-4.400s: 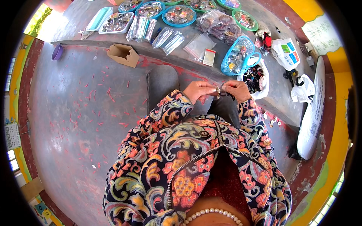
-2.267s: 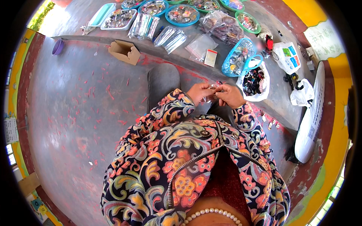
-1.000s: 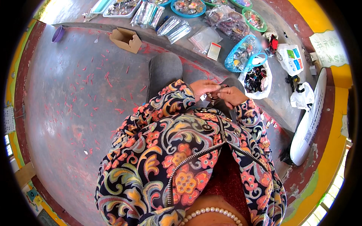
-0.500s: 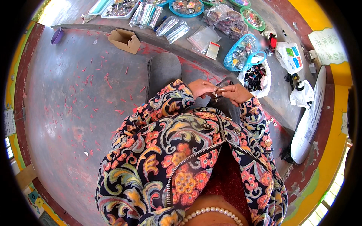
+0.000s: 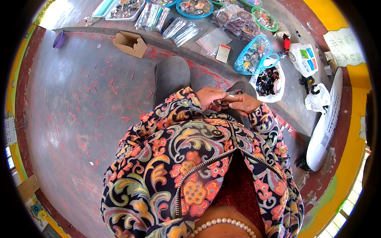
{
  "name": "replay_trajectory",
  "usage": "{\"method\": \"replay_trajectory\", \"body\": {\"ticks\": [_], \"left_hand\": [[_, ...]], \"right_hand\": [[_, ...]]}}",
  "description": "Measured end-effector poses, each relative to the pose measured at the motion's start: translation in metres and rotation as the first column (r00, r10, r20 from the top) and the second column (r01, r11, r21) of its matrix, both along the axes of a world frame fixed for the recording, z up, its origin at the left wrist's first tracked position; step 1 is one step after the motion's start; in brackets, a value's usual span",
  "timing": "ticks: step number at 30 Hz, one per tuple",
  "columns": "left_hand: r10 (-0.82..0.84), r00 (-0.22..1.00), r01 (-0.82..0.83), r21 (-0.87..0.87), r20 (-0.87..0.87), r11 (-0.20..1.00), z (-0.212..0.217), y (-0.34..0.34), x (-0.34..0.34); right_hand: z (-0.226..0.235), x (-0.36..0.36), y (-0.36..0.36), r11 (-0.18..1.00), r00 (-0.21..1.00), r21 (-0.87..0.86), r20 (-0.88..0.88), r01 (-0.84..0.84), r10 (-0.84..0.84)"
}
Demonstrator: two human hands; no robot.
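Head view: we have left hand (image 5: pixel 209 97) and right hand (image 5: pixel 243 104) pinched together on a small clear piece (image 5: pixel 227 95) over our lap, probably mid-assembly, detail too small to tell; next move needs steady fingertip alignment near the blue basket (image 5: pixel 254 55).

Multicoloured swirl-and-flower jacket (image 5: pixel 186 158), grey trousers (image 5: pixel 171 75), blue mesh basket (image 5: pixel 254 53), brown cardboard box (image 5: pixel 130 43).
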State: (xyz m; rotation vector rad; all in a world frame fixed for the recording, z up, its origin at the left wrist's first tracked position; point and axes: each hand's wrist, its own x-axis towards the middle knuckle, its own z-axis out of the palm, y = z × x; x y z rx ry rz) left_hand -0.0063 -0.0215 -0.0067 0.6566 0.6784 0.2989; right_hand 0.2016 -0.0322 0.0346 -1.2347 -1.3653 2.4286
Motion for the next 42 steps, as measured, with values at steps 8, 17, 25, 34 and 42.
{"method": "replay_trajectory", "body": {"ticks": [8,17,25,34,42], "left_hand": [[-0.123,0.992,0.114,0.535,-0.019,0.837,-0.043,0.009,-0.003],[-0.158,0.987,0.133,0.350,0.042,0.927,-0.033,0.012,-0.003],[0.047,0.991,-0.034,-0.106,0.129,0.994,-0.010,0.007,-0.003],[0.262,0.932,-0.271,-0.002,0.249,0.963,-0.017,0.019,-0.001],[0.184,0.937,-0.200,0.022,0.297,0.980,-0.032,0.013,0.003]], "right_hand": [[0.001,-0.010,-0.002,0.999,0.998,-0.008,0.056,-0.034,0.035],[-0.004,-0.015,-0.004,0.996,0.998,-0.058,-0.019,-0.061,0.060],[-0.005,-0.012,-0.006,0.992,0.991,0.048,0.067,0.115,-0.118],[-0.038,0.016,-0.005,0.634,0.621,0.020,0.174,0.773,-0.764],[-0.046,-0.012,-0.007,0.677,0.682,-0.084,0.046,0.731,-0.730]]}}
